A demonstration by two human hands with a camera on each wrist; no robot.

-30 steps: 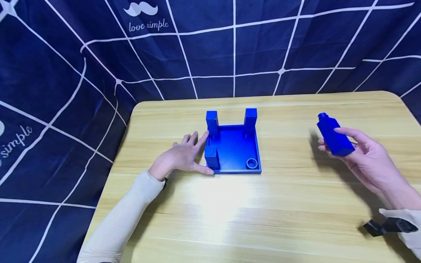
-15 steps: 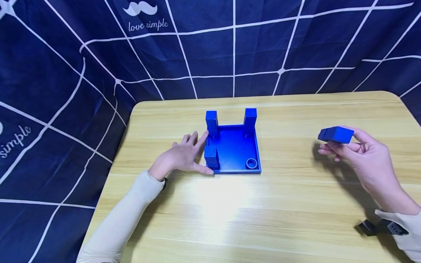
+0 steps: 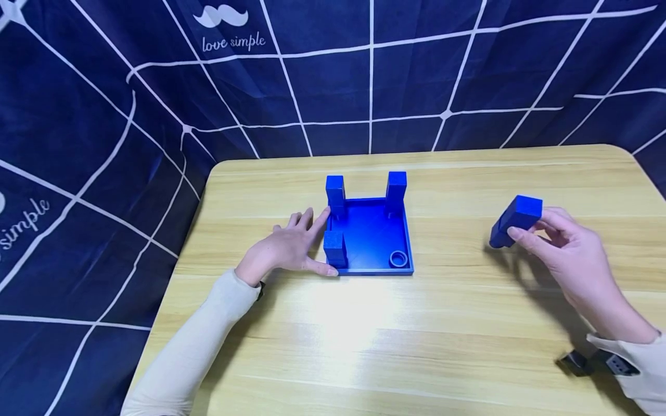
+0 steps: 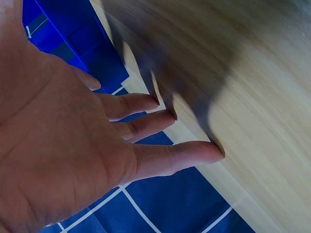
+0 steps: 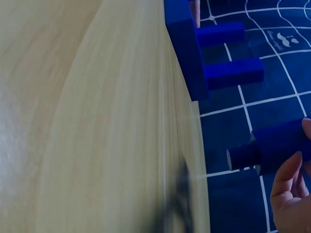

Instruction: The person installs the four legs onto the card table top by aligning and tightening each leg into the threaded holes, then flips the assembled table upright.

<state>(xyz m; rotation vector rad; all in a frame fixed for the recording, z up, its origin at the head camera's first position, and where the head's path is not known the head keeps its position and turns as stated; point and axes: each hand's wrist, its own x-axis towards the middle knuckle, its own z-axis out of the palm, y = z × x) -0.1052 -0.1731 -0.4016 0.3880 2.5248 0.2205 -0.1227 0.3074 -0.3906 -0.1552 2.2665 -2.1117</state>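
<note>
A square blue tray-like base (image 3: 368, 237) lies on the table, with blue posts upright at three corners, among them the near-left post (image 3: 335, 249). At its near-right corner sits a round ring socket (image 3: 398, 259). My left hand (image 3: 291, 245) lies along the base's left side, fingers spread, thumb at the near-left corner and index finger at the far-left post. Right of the base, my right hand (image 3: 577, 260) pinches a blue square leg (image 3: 521, 215) above the table. In the right wrist view, the leg (image 5: 282, 143) shows a narrower round end, turned downward and away from the palm.
The wooden table (image 3: 442, 329) has rounded far corners. Behind it and on the left hangs a dark blue curtain (image 3: 333, 75) with white grid lines. A small black device (image 3: 598, 363) is worn at the right wrist.
The right hand has turned the blue leg from round end up to round end down and shifted slightly left. The left hand and base have stayed put.
</note>
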